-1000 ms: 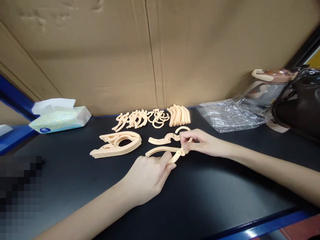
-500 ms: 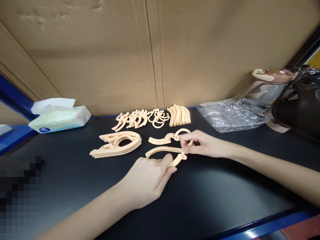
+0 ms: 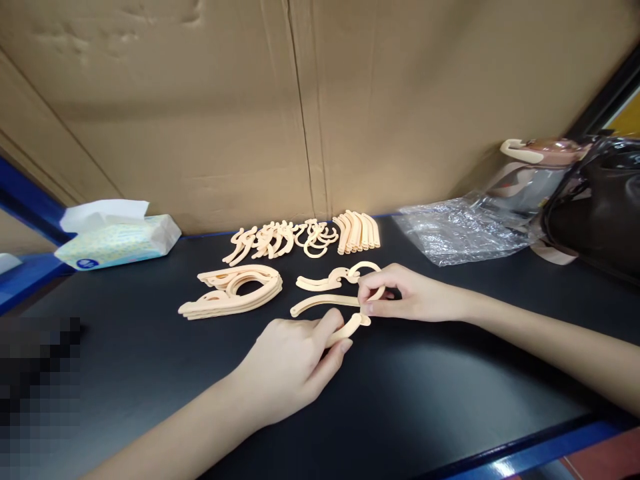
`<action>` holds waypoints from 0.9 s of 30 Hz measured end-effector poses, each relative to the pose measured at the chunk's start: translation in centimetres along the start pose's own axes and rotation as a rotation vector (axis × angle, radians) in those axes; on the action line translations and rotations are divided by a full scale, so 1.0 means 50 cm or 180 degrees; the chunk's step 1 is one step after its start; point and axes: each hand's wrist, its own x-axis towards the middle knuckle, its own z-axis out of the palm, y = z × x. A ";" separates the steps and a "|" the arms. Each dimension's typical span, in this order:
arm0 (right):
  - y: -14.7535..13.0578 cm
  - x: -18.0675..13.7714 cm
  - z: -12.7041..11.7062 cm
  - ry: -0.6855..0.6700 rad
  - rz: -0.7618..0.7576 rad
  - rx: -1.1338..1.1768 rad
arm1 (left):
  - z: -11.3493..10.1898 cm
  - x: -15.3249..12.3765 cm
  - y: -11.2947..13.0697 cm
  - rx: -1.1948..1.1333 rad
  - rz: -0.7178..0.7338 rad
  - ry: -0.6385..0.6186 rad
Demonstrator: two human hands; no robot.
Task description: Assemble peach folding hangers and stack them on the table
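Observation:
My left hand pinches the lower arm of a peach plastic folding hanger that lies on the black table. My right hand pinches the same hanger at its joint, where a round hook ring sits. A second curved hanger piece lies just behind, touching the ring. To the left rests a stack of folded hangers. Further back lie loose hooks and arms and a row of curved arms.
A tissue pack sits at the back left. At the back right lie a crumpled clear plastic bag, a clear jug with a cream lid and a dark bag. Cardboard walls the back. A blue rim edges the table front.
Both hands stay on the hanger. The right hand's fingers have shifted slightly at the joint, and the hook ring has come down to lie against the rear piece.

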 end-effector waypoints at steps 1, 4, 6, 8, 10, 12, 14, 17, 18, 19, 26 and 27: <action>-0.002 0.000 0.003 0.0043 -0.0013 -0.0083 | -0.001 0.001 0.001 -0.0081 -0.0053 0.0082; -0.008 -0.001 0.017 0.0150 -0.0069 -0.0408 | -0.002 0.003 0.002 -0.0415 -0.0154 0.0270; -0.011 -0.001 0.026 0.0202 -0.0100 -0.0589 | 0.000 0.005 0.003 -0.0693 -0.0250 0.0336; -0.013 -0.002 0.033 0.0288 -0.0130 -0.0753 | 0.003 0.006 0.005 -0.0912 -0.0402 0.0365; -0.015 -0.003 0.037 0.0396 -0.0179 -0.0938 | 0.007 0.007 0.007 -0.1008 -0.0548 0.0379; -0.017 -0.004 0.040 0.0488 -0.0201 -0.1124 | 0.010 0.006 0.011 -0.1052 -0.0722 0.0415; -0.021 -0.005 0.042 0.0547 -0.0174 -0.1291 | 0.012 0.006 0.015 -0.1140 -0.0899 0.0469; -0.028 -0.007 0.045 0.0543 -0.0087 -0.1473 | 0.013 0.005 0.020 -0.1339 -0.1037 0.0509; -0.030 -0.008 0.046 0.0525 -0.0059 -0.1508 | 0.013 0.005 0.021 -0.1399 -0.1034 0.0509; -0.031 -0.008 0.047 0.0508 -0.0037 -0.1522 | 0.013 0.005 0.022 -0.1445 -0.1018 0.0503; -0.030 -0.005 0.046 0.0421 -0.0010 -0.1230 | 0.003 0.006 0.033 -0.1441 -0.0988 0.0397; -0.029 -0.005 0.045 0.0386 -0.0011 -0.1151 | 0.002 0.006 0.035 -0.1421 -0.0988 0.0370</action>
